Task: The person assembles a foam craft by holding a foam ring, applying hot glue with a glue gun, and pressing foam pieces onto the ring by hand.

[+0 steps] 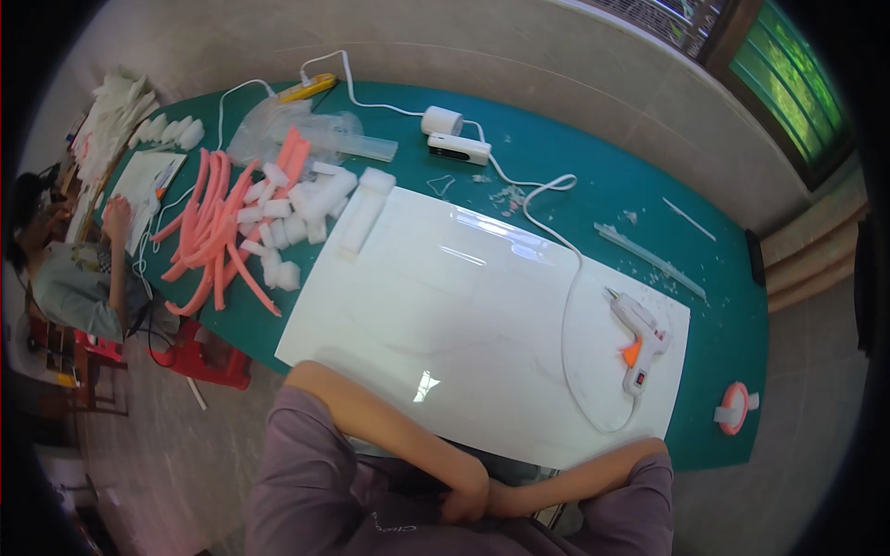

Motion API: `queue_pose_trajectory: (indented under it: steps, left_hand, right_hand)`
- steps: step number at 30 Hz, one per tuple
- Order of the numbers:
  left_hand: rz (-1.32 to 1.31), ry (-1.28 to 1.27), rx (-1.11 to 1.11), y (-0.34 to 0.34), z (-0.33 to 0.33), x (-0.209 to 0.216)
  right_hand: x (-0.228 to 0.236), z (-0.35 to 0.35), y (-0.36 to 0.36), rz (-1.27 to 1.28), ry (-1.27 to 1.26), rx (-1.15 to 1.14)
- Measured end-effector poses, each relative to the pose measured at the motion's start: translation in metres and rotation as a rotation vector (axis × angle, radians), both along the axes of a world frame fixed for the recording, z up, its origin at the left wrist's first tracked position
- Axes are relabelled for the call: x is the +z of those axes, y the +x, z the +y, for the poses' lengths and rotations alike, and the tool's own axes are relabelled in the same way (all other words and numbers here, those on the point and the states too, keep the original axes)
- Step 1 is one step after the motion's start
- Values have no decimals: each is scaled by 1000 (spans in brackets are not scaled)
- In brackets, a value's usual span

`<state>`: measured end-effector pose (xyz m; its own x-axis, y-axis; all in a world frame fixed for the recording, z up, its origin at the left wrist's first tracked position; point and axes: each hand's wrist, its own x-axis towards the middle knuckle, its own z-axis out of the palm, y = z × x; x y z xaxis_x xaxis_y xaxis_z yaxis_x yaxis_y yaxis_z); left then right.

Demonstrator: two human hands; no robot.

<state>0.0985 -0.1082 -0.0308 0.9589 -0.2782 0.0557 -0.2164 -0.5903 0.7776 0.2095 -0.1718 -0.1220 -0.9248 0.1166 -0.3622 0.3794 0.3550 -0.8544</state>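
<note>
Low in front of my body, at the near edge of the white board (pixel 445 324), my two hands meet. My left hand (pixel 465 491) is closed, its fingers curled; whatever lies inside is hidden. Pressed against it, my right hand (pixel 505 499) has its fingers out of sight behind the left one. Both hands are off the board. Toward the board's right side lies a white hot glue gun (pixel 640 338) with an orange trigger, its nozzle toward the far left. Its white cord curves across the board. A long white foam block (pixel 366 211) rests on the board's far left corner.
Pink foam strips (pixel 209 227) and white foam blocks (pixel 297 208) are heaped at left. Clear glue sticks (pixel 649 259) and a pink ring (pixel 733 408) lie at right. A white device (pixel 459 148) and yellow power strip (pixel 308 88) stand behind. A co-worker (pixel 79 273) sits far left.
</note>
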Motion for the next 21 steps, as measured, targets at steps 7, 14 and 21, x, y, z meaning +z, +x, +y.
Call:
queue_pose_trajectory:
  steps: [7,14,21]
  left_hand:
    - [-609,909,995,-93,115,-6]
    - [235,740,1458,-149,133,-14]
    - [259,740,1505,-149,130,-15]
  right_hand:
    - [-9,2,-10,64,687,461]
    - [9,15,-15,222,744,589]
    - [2,20,-15,257,699,571]
